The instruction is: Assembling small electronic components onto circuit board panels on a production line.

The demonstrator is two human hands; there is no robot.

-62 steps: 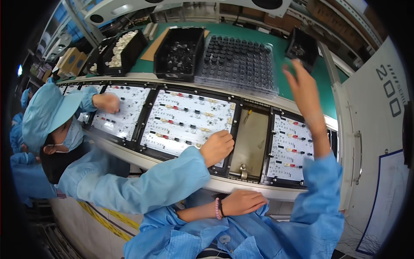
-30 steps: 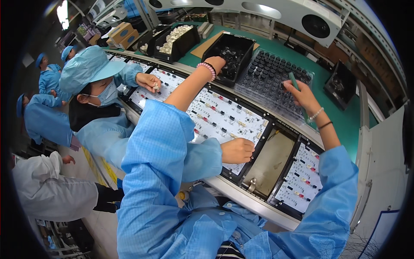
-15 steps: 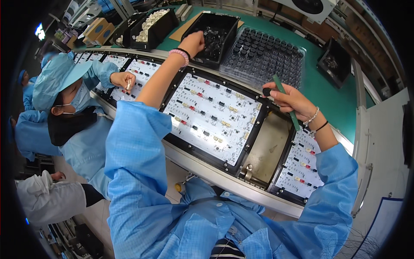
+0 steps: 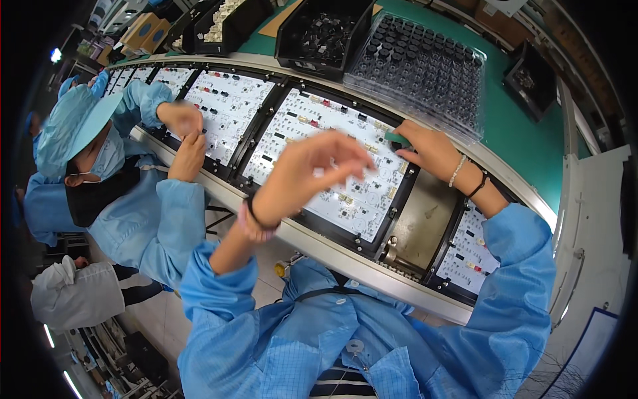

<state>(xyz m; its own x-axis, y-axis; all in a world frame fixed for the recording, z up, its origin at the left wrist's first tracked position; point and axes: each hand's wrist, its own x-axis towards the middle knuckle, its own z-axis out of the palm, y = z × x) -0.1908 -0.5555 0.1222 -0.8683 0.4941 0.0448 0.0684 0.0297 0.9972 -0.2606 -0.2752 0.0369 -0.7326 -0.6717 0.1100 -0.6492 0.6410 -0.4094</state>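
My left hand (image 4: 309,174), smeared by motion, is over the white circuit board (image 4: 279,143) in its black frame. Its fingers reach to the right; whether they hold a small part I cannot tell. At the board's upper right corner, my right hand (image 4: 430,151) is closed round a green strip (image 4: 397,138), of which only a short end shows by the fingertips. The round black cap seen earlier in that hand is hidden or gone from view. Rows of small black, red and cream connectors sit on the board.
Behind the line stand a black bin (image 4: 325,33) of small black parts and a clear tray (image 4: 419,73) of round black parts. A smaller black bin (image 4: 530,80) lies right. More framed boards (image 4: 229,110) run left, where a co-worker in blue (image 4: 126,193) works close by.
My left hand has come back from the black bin to above the board. My right hand has moved slightly left and turned palm down at the board's corner. The co-worker's hands have come together.
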